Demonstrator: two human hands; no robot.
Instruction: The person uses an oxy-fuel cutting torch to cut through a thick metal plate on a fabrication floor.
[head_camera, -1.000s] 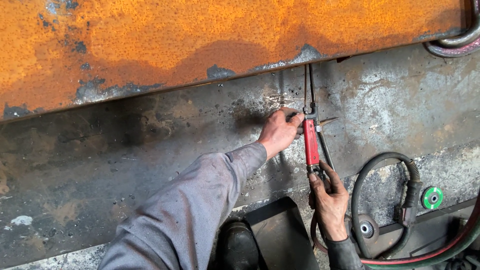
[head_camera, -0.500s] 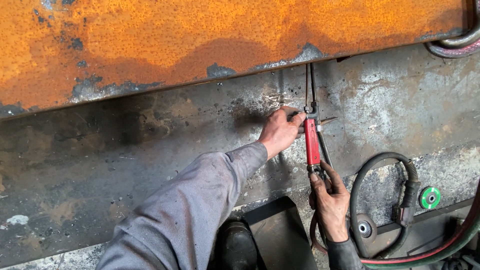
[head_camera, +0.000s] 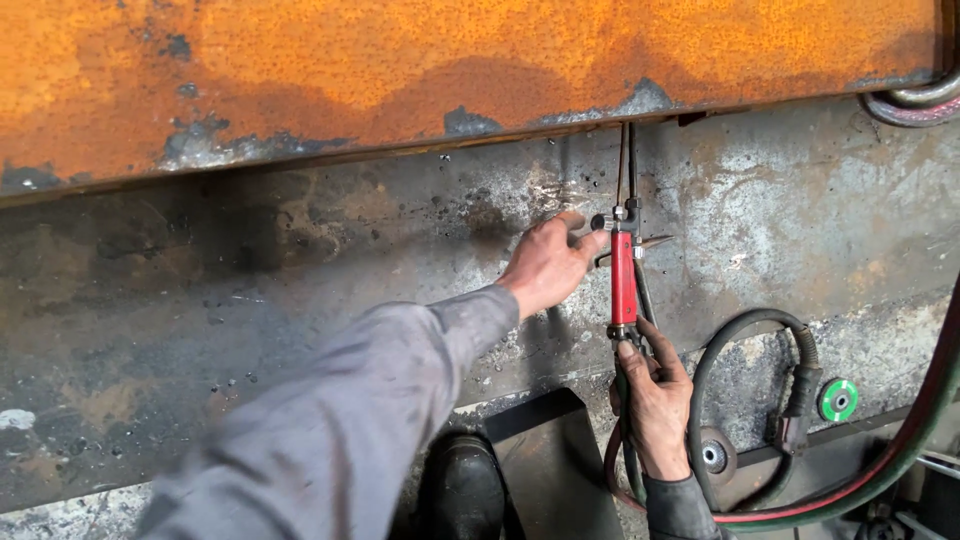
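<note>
A cutting torch with a red handle (head_camera: 623, 278) lies upright against a grey steel plate (head_camera: 300, 300), its thin tubes running up to the edge of a rusty orange plate (head_camera: 450, 60). My left hand (head_camera: 545, 265), reaching in on a grey sleeve, pinches a small valve knob (head_camera: 600, 222) at the top of the red handle with thumb and fingers. My right hand (head_camera: 655, 405) grips the torch's lower end, where the hoses join.
A black hose loop (head_camera: 745, 330) and red and green hoses (head_camera: 900, 450) lie at the lower right, beside a small green disc (head_camera: 838, 400). A dark boot toe (head_camera: 465, 490) and a dark plate (head_camera: 555, 460) sit at the bottom centre.
</note>
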